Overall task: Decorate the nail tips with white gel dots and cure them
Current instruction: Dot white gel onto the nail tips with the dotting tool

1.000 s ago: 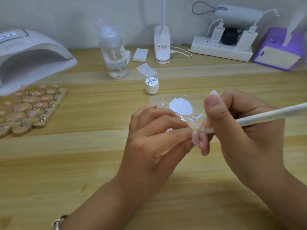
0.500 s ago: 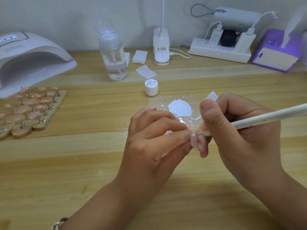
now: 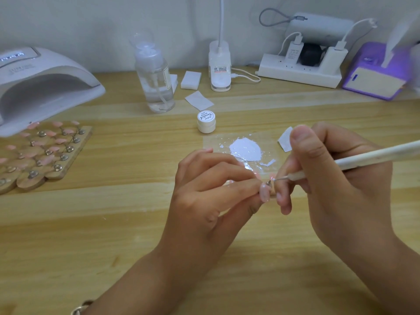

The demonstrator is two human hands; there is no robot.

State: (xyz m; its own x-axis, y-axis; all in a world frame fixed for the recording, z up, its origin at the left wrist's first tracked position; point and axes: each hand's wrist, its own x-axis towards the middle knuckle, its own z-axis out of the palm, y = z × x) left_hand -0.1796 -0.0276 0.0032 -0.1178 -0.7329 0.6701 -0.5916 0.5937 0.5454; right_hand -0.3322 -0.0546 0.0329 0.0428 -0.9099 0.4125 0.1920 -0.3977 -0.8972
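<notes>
**Mid-table: dotting tool at nail tip**

Near the table centre, left hand pinches a pink nail tip between thumb and fingers. Right hand is closed on the dotting tool, pen-style; its metal point sits at the tip's upper end, contact not resolvable. White gel is smeared on a clear sheet just behind the hands, jar beyond. Tip rack lies at the left edge, lamp at the far-left corner.
</notes>
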